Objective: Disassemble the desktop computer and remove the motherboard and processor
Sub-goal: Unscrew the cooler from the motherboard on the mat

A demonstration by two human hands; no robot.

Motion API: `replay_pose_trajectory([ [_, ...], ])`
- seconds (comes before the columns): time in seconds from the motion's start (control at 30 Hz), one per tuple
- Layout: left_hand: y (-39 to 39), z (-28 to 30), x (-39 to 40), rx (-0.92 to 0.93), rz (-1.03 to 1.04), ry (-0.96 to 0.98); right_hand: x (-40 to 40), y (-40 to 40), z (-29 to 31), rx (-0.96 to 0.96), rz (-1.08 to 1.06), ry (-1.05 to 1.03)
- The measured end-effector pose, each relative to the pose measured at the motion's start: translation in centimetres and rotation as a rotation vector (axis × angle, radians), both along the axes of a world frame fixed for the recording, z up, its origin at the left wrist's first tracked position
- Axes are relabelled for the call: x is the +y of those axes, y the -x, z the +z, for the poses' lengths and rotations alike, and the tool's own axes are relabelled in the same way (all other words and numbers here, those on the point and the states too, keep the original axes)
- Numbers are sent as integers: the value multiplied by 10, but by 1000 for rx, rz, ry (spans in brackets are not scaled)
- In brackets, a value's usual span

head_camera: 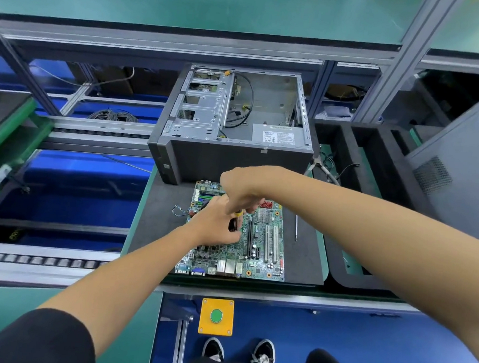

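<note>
Item: motherboard (pixel 259 245), flat on worktop (pixel 156 221) before the emptied case (pixel 234 158). My right hand (pixel 242 191) clamps a screwdriver (pixel 235 222) upright; left hand (pixel 215 225) curls round its shaft, over the board's left-centre.

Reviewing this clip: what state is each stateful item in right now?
Computer case: open, motherboard out.
Motherboard: flat on the black mat, in front of the case.
Left hand: gripping a black-and-yellow tool.
Right hand: curled over the tool.
Loose screwdriver: lying untouched.
</note>
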State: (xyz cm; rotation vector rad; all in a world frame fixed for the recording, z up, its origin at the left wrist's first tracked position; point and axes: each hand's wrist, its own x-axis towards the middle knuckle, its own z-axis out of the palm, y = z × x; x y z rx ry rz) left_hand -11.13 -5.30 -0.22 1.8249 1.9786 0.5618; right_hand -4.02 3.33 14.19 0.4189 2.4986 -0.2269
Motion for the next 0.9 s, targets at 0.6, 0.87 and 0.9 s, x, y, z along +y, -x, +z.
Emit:
replay_pose_trajectory([
  [0.6, 0, -1, 2, 170, -22, -6, 9, -10, 0, 174, -220, 228],
  [0.87, 0, -4, 1, 103, 3, 16, -1, -4, 4, -13, 232, -83],
  [0.9, 0, -5, 1, 98, 19, 11, -4, -4, 3, -14, 337, -142],
])
